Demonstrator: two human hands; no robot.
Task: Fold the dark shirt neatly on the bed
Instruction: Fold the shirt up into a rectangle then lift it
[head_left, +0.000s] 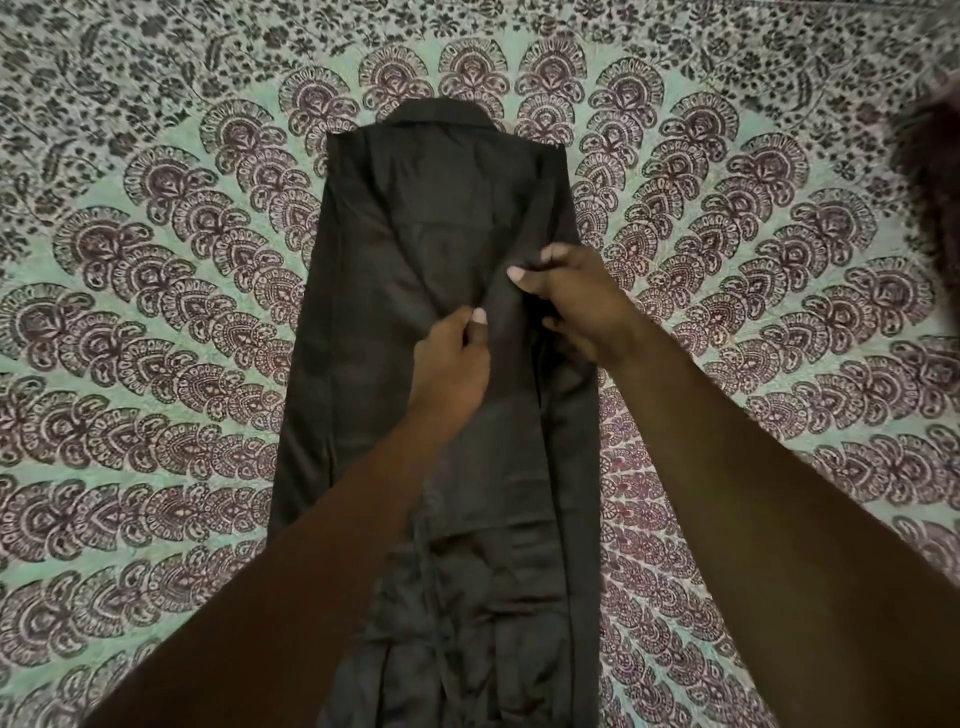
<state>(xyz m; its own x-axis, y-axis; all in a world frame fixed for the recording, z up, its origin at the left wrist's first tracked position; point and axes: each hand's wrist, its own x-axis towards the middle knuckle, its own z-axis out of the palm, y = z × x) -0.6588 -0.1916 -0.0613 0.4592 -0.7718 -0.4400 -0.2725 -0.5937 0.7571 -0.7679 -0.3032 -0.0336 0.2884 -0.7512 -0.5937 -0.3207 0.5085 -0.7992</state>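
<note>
Dark shirt lies lengthwise, collar away, on the patterned bedspread, sides folded inward, while left hand and right hand fingers each pinch its centre fabric.

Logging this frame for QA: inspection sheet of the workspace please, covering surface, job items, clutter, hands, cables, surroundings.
Surface: bedspread, green with dark floral print, flat.
Job's things: shirt, dark, collar at far end, sides folded in to a long strip, near end rumpled.
Clutter: nothing seen.
Hands: left hand and right hand each pinch fabric near the shirt's middle.
Cables: nothing seen.
Surroundings: dark blur at right edge, cannot tell what.
</note>
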